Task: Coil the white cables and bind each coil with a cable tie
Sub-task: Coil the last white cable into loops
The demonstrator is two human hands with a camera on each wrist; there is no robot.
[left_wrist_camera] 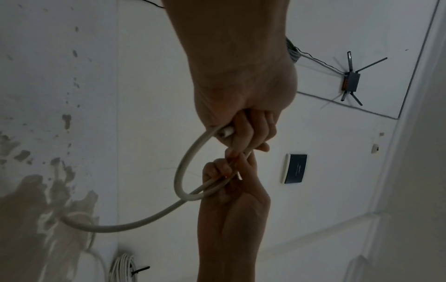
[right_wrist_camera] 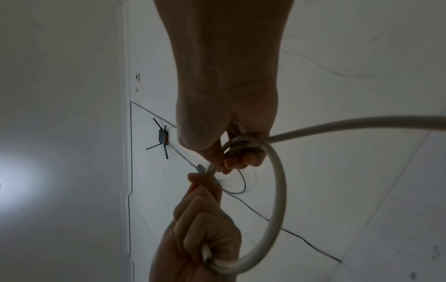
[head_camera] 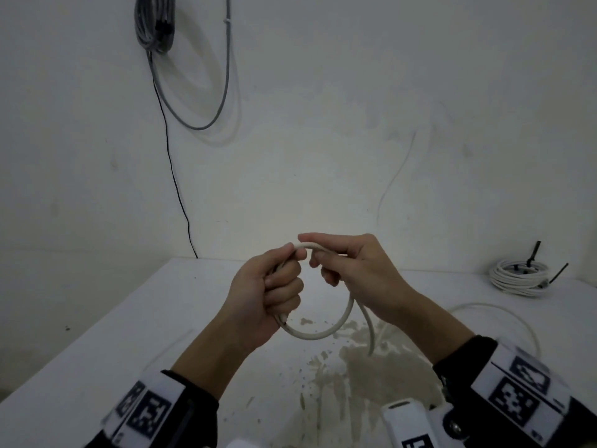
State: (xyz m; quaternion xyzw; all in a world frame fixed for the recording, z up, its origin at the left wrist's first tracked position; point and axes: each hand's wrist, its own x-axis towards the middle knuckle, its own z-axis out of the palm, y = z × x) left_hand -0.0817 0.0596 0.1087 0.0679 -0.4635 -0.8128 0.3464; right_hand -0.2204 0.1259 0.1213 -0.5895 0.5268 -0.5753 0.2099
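1. Head view: left hand [head_camera: 268, 294] is fisted round the cable [head_camera: 342, 324] end; right hand [head_camera: 350, 265], touching it, pinches the top of the first loop.
2. One loop hangs between and below the hands; the slack trails down past the right wrist onto the table [head_camera: 129, 318].
3. I'd feed each new turn into the left fist, matching loop size, without twisting.
4. Count: one cable in hand, one tied coil [head_camera: 520, 277] far right of the right hand.

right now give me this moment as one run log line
step: first loop | left hand: grips thick white cable end | right hand: pinches loop top | bound white cable coil: on white table
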